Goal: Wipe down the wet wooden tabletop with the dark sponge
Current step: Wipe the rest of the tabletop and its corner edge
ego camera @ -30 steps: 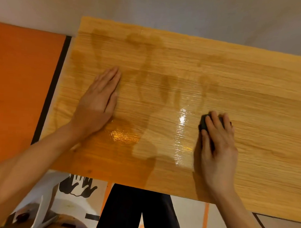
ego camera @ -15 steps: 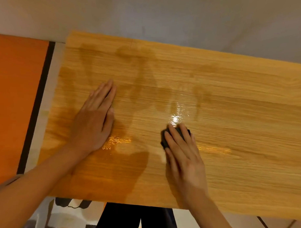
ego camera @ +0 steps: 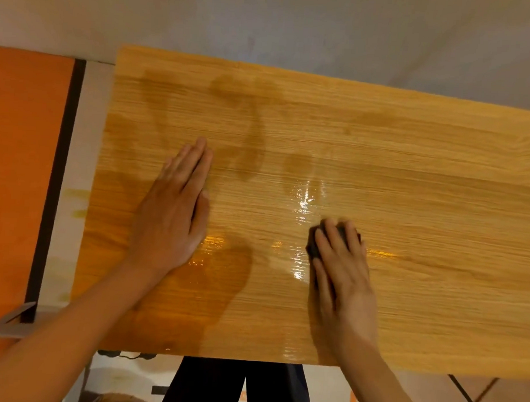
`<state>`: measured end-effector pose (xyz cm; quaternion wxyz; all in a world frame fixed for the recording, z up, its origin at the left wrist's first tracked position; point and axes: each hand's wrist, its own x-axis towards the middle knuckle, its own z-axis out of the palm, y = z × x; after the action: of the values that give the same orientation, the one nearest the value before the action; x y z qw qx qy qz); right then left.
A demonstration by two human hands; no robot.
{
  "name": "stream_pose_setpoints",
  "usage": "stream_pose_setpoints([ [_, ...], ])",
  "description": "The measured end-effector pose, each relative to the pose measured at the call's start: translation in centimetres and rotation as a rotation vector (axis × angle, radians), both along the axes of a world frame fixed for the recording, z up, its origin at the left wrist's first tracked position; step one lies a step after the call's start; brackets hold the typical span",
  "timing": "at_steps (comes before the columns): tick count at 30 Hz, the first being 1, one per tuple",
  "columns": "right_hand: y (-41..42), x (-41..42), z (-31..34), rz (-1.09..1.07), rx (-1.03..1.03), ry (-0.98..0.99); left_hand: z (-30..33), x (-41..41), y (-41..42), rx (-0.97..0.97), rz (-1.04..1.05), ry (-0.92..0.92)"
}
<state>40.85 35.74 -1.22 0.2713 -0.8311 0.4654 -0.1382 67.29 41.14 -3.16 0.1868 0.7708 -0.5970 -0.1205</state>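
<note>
Head view: flat-fingered left hand [ego camera: 173, 215] rests on the wet, light wooden tabletop [ego camera: 423, 191], while the right hand [ego camera: 342, 272] presses curled fingers over the small dark sponge [ego camera: 313, 247]

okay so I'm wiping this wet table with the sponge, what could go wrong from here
The small dark sponge sits mostly hidden under your right hand, so it may just smear the glossy wet patch rather than soak it up. Your left hand lies flat beside a wet sheen and could slip. Water near the tabletop's front edge may drip off.
</note>
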Motion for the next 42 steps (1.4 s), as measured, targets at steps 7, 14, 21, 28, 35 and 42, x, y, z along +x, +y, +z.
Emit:
stream_pose_setpoints([
  [7, -9.4, 7.2, 0.4, -0.062, -0.046, 0.068, 0.3, 0.0, -0.2, 0.042, 0.013, -0.025],
  [14, 1.6, 5.2, 1.4, 0.034, 0.007, 0.135, -0.2, 0.0, -0.1, -0.002, 0.023, 0.007],
  [21, -7.9, 11.0, 0.9, -0.001, -0.050, 0.132, -0.6, 0.1, -0.1, -0.064, 0.026, 0.030],
  [28, 1.9, 8.6, 1.3, 0.071, -0.007, 0.070, -0.9, 0.0, 0.0, -0.081, 0.029, 0.014],
  [35, -6.8, 16.0, 0.5, 0.060, -0.067, 0.123, -1.2, 0.2, -0.1, -0.092, 0.020, -0.001],
  [42, 2.0, 11.9, 0.8, 0.112, -0.059, 0.095, -1.2, 0.0, 0.0, -0.075, 0.037, -0.024],
])
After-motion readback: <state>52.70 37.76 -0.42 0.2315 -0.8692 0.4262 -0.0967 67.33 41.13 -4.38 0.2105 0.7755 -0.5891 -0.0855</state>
